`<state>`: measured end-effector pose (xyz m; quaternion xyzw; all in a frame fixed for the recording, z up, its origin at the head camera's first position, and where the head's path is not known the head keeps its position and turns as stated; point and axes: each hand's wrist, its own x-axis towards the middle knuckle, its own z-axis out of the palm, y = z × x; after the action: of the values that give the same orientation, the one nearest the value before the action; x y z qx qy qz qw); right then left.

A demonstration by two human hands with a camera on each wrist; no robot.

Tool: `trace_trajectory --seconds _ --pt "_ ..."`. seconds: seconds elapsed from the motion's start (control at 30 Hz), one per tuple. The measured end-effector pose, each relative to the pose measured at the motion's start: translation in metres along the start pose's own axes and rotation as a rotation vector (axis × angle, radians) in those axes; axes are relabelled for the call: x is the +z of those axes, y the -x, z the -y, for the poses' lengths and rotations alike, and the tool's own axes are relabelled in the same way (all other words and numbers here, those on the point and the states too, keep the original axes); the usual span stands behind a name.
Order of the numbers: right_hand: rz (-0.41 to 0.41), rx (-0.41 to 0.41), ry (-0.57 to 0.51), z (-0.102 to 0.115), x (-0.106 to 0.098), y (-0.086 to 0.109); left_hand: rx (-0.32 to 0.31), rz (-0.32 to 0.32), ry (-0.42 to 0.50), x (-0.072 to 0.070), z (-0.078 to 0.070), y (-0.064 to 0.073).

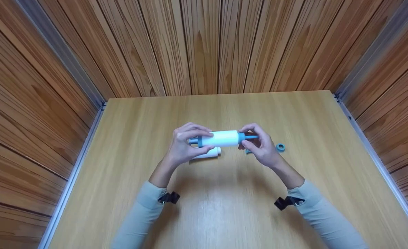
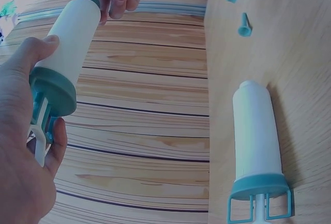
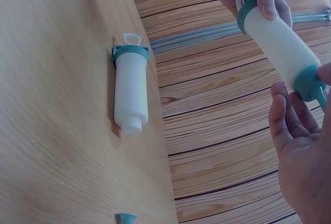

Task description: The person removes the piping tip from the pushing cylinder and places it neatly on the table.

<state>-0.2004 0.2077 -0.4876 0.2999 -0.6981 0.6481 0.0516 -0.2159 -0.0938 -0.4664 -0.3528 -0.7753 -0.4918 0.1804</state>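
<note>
Both hands hold a white syringe (image 1: 223, 138) with teal ends level above the table. My left hand (image 1: 186, 143) grips its plunger end, thumb and fingers round the barrel beside the teal cap (image 2: 54, 89). The plunger's loop handle shows near that palm in the left wrist view. At the other end, my right hand (image 1: 262, 149) pinches the teal collar (image 3: 309, 83) at the base of the narrow nozzle (image 1: 251, 137). A second white syringe (image 2: 257, 136) lies on the table behind the left hand, its end bare of a nozzle.
On the table by the right hand lie a teal ring collar (image 1: 280, 147) and a loose teal nozzle (image 2: 244, 27). Wood-panelled walls (image 1: 204, 48) with metal rails (image 1: 380, 159) border the wooden table (image 1: 217, 218) at the back and both sides.
</note>
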Motion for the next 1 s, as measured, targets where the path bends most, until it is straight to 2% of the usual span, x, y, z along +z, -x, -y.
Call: trace_trajectory --seconds 0.43,1.0 --pt "-0.013 0.000 0.068 -0.0011 -0.0001 -0.0017 0.000 0.006 0.001 -0.0004 0.0005 -0.0001" --pt "-0.017 0.019 0.049 0.0005 0.0003 -0.0016 -0.005 -0.005 0.015 0.0005 0.0002 0.0004"
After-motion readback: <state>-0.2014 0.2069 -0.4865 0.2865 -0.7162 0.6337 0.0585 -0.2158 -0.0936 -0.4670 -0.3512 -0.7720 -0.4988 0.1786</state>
